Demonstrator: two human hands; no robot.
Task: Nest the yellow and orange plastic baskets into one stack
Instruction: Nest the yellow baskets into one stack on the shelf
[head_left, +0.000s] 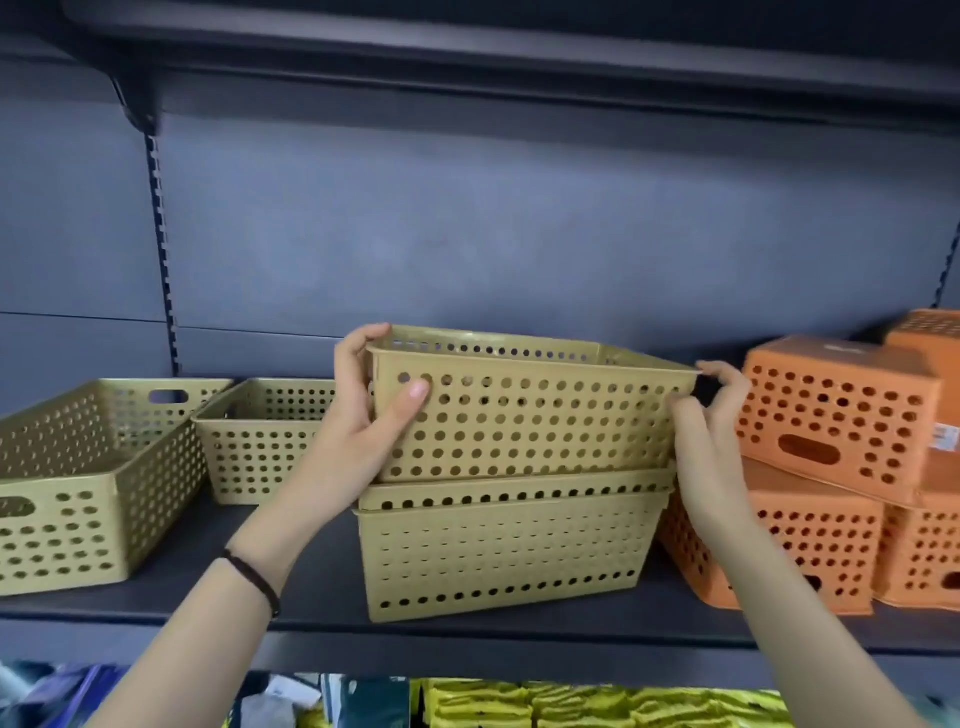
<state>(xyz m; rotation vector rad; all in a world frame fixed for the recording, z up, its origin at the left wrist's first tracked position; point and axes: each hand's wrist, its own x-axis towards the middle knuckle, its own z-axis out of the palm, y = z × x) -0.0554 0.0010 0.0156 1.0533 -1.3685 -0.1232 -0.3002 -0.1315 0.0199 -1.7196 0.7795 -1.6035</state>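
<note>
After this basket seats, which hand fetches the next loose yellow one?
Probably left hand: the nearest loose yellow basket stands beside it; the right hand, on the held basket, is by the orange baskets.

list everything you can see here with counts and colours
held yellow basket: one, yellow, on top of centre stack
yellow stack: two nested, yellow, shelf centre
loose yellow baskets: two, yellow, shelf left, upright
orange baskets: at least four, orange, shelf right, upside down
shelf: one, dark grey, under all baskets
yellow packs: several, yellow, below the shelf
wristband: one, black, left wrist
left grip: one hand, holds held basket's left end
right grip: one hand, pinches its right rim corner
</note>
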